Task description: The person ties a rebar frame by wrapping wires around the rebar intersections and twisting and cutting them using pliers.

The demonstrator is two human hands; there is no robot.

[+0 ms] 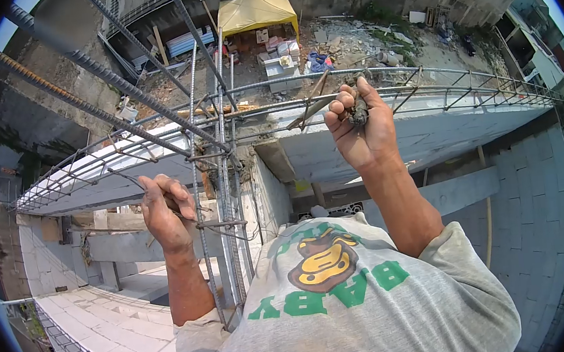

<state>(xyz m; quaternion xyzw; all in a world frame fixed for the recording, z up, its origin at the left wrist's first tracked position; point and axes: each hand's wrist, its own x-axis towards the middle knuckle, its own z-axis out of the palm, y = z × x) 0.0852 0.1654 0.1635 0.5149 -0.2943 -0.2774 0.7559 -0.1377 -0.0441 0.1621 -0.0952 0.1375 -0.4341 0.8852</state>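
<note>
My left hand (167, 213) is closed on a bent, thin dark tie wire (127, 178) beside the upright rebar column (229, 201). More thin wire loops from near that hand around the column bars. My right hand (367, 130) is raised over the horizontal rebar cage (437, 91), its fingers curled around a dark, cement-crusted tool (358, 113). Its exact kind is hard to make out, as the fingers cover part of it. Brownish bars stick out to the left of this hand, and I cannot tell whether they belong to the tool or the cage.
Long ribbed rebars (102, 74) slant across the upper left. White block walls (527, 186) drop away below on both sides. A timber board (275, 160) stands against the column. Down on the rubble-strewn ground are a yellow canopy (256, 10) and piled materials.
</note>
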